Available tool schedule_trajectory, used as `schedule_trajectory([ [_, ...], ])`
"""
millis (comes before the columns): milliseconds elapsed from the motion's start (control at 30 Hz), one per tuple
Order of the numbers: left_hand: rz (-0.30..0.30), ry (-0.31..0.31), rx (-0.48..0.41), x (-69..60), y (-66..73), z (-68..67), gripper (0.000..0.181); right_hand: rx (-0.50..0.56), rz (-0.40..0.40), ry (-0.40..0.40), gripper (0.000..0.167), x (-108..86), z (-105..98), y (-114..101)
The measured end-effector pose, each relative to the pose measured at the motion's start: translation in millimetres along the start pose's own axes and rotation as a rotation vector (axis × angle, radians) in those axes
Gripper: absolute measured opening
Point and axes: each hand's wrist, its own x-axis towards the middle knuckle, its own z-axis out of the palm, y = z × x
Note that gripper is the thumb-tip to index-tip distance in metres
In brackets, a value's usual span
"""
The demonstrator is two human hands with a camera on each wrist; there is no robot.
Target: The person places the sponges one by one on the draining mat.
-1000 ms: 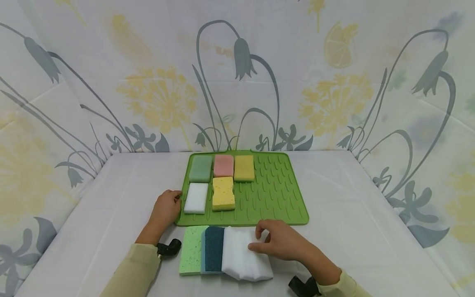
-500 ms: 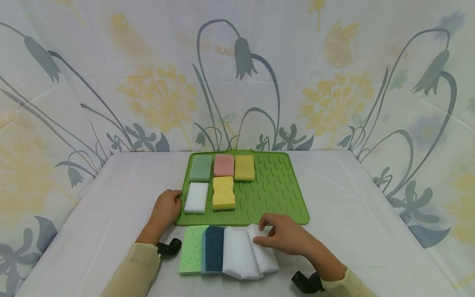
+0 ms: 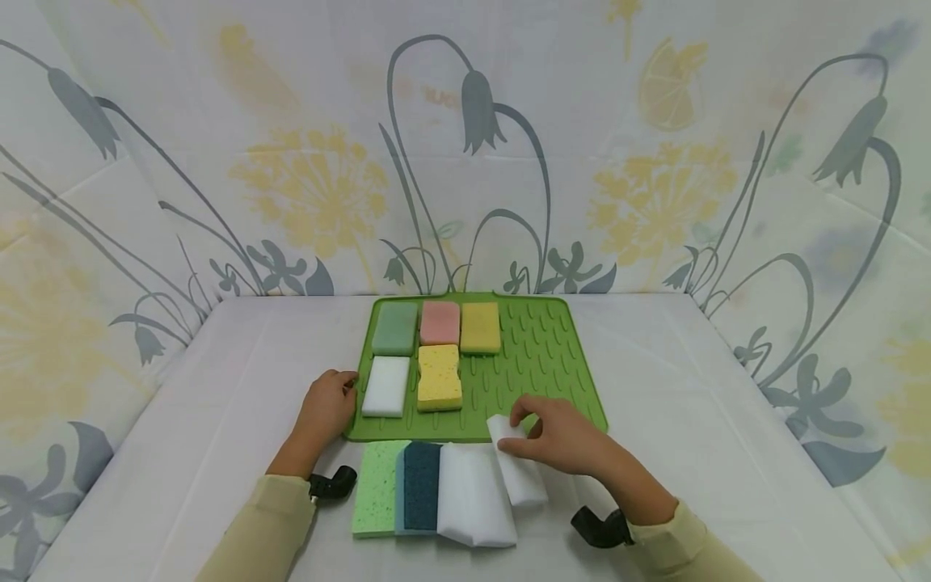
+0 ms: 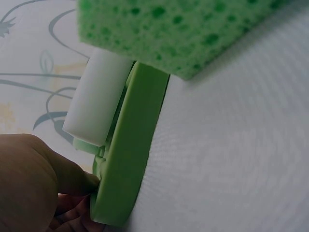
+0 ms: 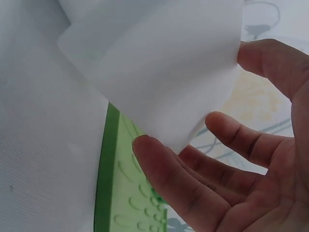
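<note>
My right hand [image 3: 556,436] pinches the upper part of a thin, folded white cloth [image 3: 522,477] between thumb and fingers. In the right wrist view the cloth [image 5: 159,63] hangs with its smooth face toward the camera, partly over the mat's near edge. My left hand [image 3: 329,408] grips the left edge of the green silicone mat [image 3: 541,380]; its thumb lies against the rim in the left wrist view. Below the mat lie a second white cloth [image 3: 474,497], a dark blue scouring sponge [image 3: 422,489] and a speckled light-green sponge [image 3: 378,489].
On the mat's left half sit a green sponge [image 3: 395,329], a pink one [image 3: 440,323], a plain yellow one [image 3: 481,328], a white block [image 3: 386,386] and a notched yellow sponge [image 3: 440,378]. A flowered cloth backdrop [image 3: 465,162] stands behind.
My right hand has drawn the upper white cloth off the other one, first to the right, then up toward the mat. The left hand keeps its place on the rim.
</note>
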Motion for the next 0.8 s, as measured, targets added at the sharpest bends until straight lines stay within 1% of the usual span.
schedule_trajectory([
  [200,0.004,0.0,0.0,-2.3,1.3,-0.6,0.033,-0.028,0.015,0.041,0.034,11.3,-3.9,2.0],
  [433,0.0,0.013,0.0,-2.1,3.5,0.2,0.032,-0.067,0.014,0.092,0.035,27.4,-5.7,4.7],
  [500,0.006,0.022,-0.004,-2.6,4.2,-0.4,0.032,-0.076,0.011,0.109,0.035,32.1,-5.8,4.7],
  [567,0.02,0.04,0.001,-3.5,5.0,-1.0,0.031,-0.086,0.018,0.122,0.036,37.0,-5.6,4.6],
  [667,0.031,0.048,0.001,-4.2,5.4,-1.0,0.03,-0.108,0.037,0.135,0.037,44.2,-5.6,3.5],
  [767,0.029,0.042,0.001,-3.7,4.4,-0.4,0.03,-0.143,0.051,0.148,0.039,50.5,-6.0,1.4],
  [800,0.019,0.029,-0.007,-3.0,3.3,0.0,0.031,-0.152,0.054,0.151,0.039,52.4,-6.1,0.6],
])
